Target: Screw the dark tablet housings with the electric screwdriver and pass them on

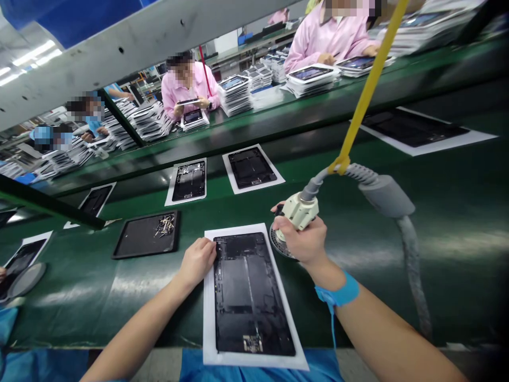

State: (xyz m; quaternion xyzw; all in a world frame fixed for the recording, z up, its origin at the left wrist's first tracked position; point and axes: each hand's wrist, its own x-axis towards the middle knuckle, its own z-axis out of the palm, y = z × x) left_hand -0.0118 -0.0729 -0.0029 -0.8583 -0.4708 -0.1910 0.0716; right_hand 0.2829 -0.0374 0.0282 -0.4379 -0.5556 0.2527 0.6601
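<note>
In front of me an opened black tablet [254, 297] lies on a white sheet [209, 318], its inner parts showing. My left hand [199, 260] is closed at the tablet's upper left edge, fingers curled against it. My right hand [304, 239] wraps round a cream hand tool [298, 209] with a round, perforated disc [280, 241] at its base. This tool is just right of the tablet's top corner, apart from it. A grey hose [387, 196] runs from its top, tied to a yellow strap [369, 85]. A blue wrist strap [338, 292] circles my right wrist.
Left of my hand, a black tray [147, 233] holds several small metal pieces. More opened tablets [190, 180] on white sheets lie along the green bench [119, 302]. A slanted green bar [51, 199] crosses at left. Co-workers [191, 87] sit opposite among stacks of tablets.
</note>
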